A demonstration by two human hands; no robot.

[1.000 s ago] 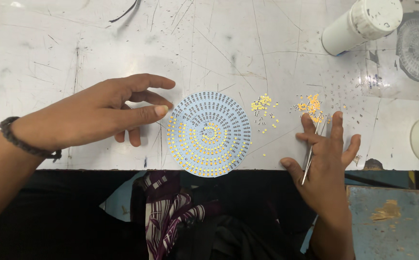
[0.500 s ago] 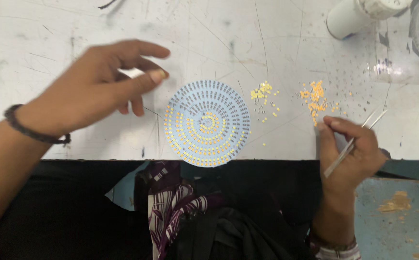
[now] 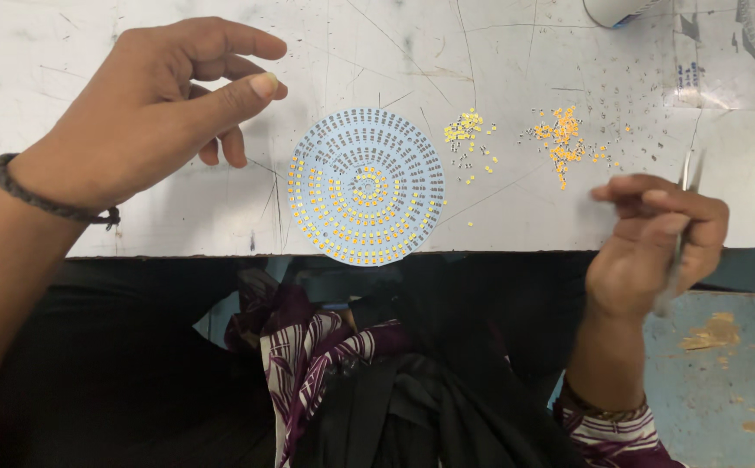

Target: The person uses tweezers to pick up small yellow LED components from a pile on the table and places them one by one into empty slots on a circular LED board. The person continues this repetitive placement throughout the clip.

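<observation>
Just now, two hands flank a round circuit board on the white tabletop.
The left hand hovers loosely curled and empty, left of the round circuit board; the right hand grips thin metal tweezers near the tabletop's front edge, below small piles of yellow components and orange components.

plenty of bare scratched white tabletop left of the round pale-blue led board. right of it gets tight: small yellow chip pile, orange chip pile, scattered grey bits, plus white containers along the far edge.
</observation>
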